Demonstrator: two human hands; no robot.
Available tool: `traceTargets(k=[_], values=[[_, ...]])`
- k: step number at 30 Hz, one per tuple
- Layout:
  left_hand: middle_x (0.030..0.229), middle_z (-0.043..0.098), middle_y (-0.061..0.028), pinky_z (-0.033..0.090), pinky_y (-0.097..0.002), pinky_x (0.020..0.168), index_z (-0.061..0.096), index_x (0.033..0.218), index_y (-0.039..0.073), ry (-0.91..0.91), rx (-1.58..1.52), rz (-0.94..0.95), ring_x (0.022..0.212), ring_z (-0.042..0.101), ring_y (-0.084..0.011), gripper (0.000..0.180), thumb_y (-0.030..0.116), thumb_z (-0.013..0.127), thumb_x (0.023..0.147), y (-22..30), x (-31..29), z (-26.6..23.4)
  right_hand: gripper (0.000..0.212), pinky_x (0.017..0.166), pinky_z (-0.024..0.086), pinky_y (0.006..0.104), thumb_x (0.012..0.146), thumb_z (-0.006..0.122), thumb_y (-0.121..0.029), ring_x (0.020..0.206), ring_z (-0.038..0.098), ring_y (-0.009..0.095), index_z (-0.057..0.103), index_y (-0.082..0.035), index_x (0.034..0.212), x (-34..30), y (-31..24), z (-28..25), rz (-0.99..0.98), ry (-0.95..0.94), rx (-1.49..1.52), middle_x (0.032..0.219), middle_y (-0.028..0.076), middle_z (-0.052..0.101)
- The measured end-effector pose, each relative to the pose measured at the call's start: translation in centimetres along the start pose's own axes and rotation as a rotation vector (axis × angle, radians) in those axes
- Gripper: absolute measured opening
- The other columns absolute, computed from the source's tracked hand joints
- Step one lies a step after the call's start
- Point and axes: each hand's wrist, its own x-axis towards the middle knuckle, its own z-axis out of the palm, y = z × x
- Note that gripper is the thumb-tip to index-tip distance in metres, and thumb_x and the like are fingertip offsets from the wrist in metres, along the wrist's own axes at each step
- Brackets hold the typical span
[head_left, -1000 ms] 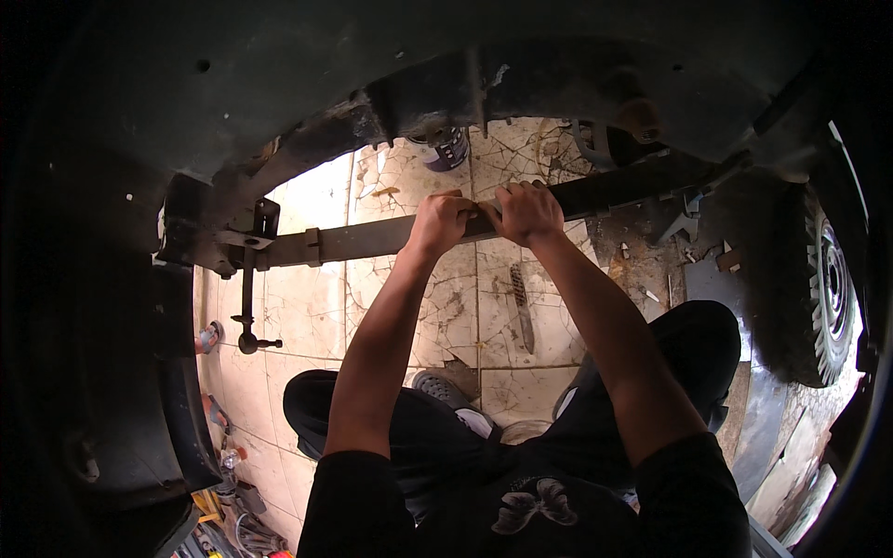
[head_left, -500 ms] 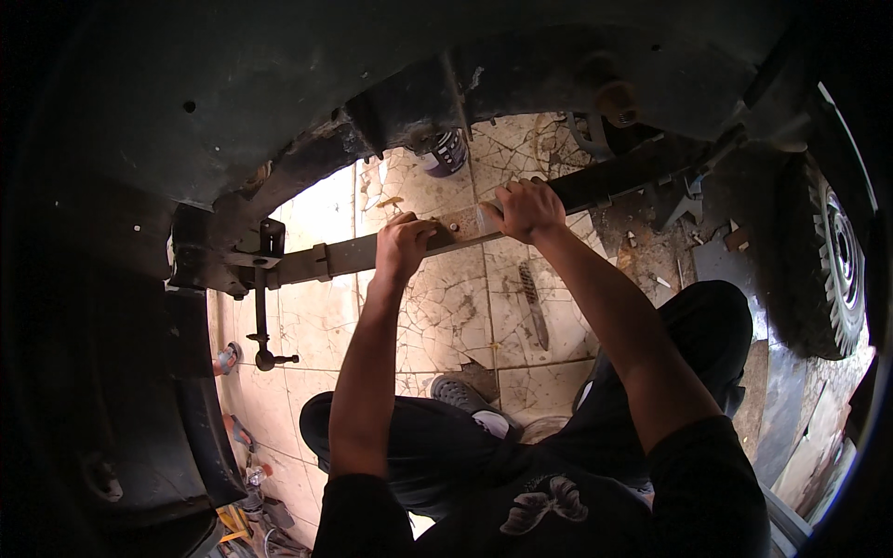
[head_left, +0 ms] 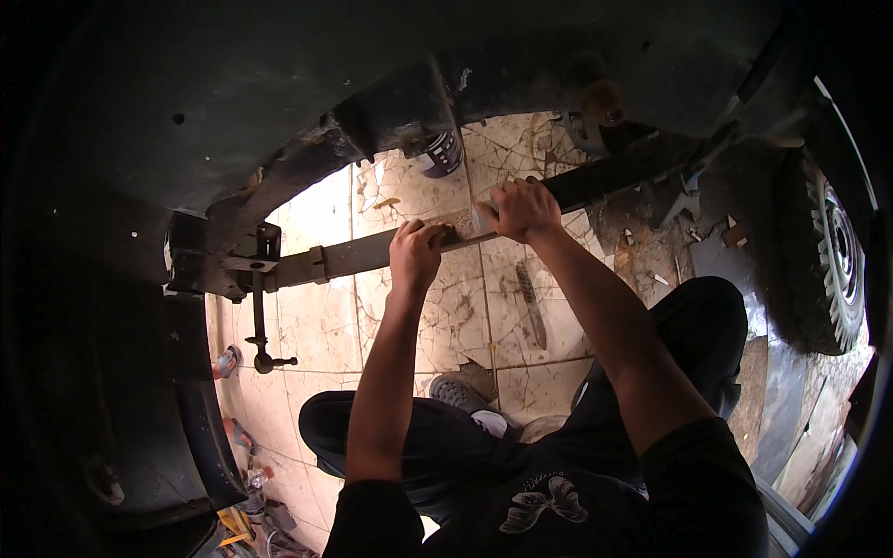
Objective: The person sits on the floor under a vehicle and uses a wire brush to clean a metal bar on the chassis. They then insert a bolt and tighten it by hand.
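Observation:
A long dark leaf spring (head_left: 358, 258) runs across under the vehicle body, rising from left to right. My left hand (head_left: 417, 253) is closed at its middle, fingers bent over the upper face. Something small and dark shows by those fingertips, too unclear to name. Farther right, my right hand (head_left: 524, 210) wraps over the same spring, its thumb pointing left. Beside that thumb lies a pale patch; I cannot tell if it is a loose piece or bare metal. The undersides of both hands are hidden.
Dark bodywork (head_left: 260, 102) arches overhead. A rod with a ball end (head_left: 264, 361) hangs at left. A dark tub (head_left: 439, 156) stands beyond the spring, and a long narrow brush-like tool (head_left: 531, 307) lies on cracked tiles. A tyred wheel (head_left: 833, 256) stands at right. Another person's foot (head_left: 226, 361) shows far left.
My left hand has slid right along the spring, closer to my right hand, and now covers the area of a small bolt head seen before. My right hand stays almost in place.

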Motion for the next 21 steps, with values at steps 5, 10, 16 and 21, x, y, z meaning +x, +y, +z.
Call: traceTargets(k=[5,10,16,21], values=[[0.127,0.07,-0.0174,0.054,-0.0419,0.103,0.076,0.131,0.008,-0.04,0.149,-0.006,0.122,0.064,-0.0368,0.036,0.006,0.069,0.095,0.6,-4.1,0.5,0.049,0.102,0.054,0.0494,0.103,0.058,-0.056,0.114,0.071,0.034,0.073,-0.01,0.114,-0.1,0.0,0.2,-0.023,0.081,0.019,0.115,0.016,0.075],[0.17,0.035,-0.0277,0.023,-0.0491,0.133,0.037,0.162,-0.006,-0.108,0.206,-0.007,0.161,0.029,-0.0388,0.076,0.022,0.065,0.097,1.3,-6.3,2.5,0.053,0.102,0.054,0.0493,0.104,0.055,-0.057,0.114,0.071,0.034,0.074,-0.008,0.111,0.0,0.2,0.6,-0.029,0.111,0.005,0.115,0.016,0.076],[0.168,0.037,-0.0293,0.022,-0.0488,0.133,0.036,0.16,-0.008,-0.09,0.223,-0.004,0.159,0.031,-0.0409,0.087,0.024,0.073,0.088,0.1,-2.0,2.3,0.051,0.096,0.057,0.0491,0.104,0.056,-0.056,0.111,0.072,0.035,0.074,-0.008,0.106,0.3,-0.6,0.3,-0.045,0.064,-0.001,0.111,0.016,0.076],[0.169,0.038,-0.0233,0.024,-0.0467,0.134,0.037,0.163,0.0,-0.162,0.191,0.012,0.159,0.033,-0.0366,0.094,0.029,0.08,0.084,1.0,-3.6,1.9,0.047,0.097,0.056,0.0483,0.103,0.06,-0.053,0.111,0.071,0.034,0.074,-0.008,0.106,-0.6,0.4,1.1,-0.041,0.161,-0.002,0.109,0.015,0.075]])
